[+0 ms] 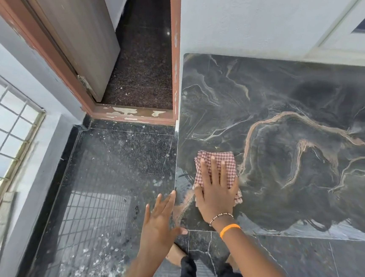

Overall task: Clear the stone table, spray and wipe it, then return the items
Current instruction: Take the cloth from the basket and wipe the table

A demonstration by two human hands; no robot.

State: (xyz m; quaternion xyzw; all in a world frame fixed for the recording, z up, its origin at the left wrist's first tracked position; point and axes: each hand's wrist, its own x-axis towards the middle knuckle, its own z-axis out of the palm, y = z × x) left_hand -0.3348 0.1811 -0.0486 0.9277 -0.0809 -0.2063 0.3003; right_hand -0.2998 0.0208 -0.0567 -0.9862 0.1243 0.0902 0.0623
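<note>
- Desk (288,130) of dark grey stone with rust-coloured veins stands against the white wall (242,22), its left edge beside the doorway.
- Folded red-and-white checked cloth (217,163) lies flat on the desk near its front left corner.
- Right hand (214,192), fingers straight and spread, presses down on the cloth; a beaded bracelet (221,218) and an orange band (230,229) circle the wrist.
- Left hand (161,222) hovers with fingers apart just off the desk's left edge, over the dark speckled floor (119,166), holding nothing.
- Brown door frame (135,114) borders the floor.
</note>
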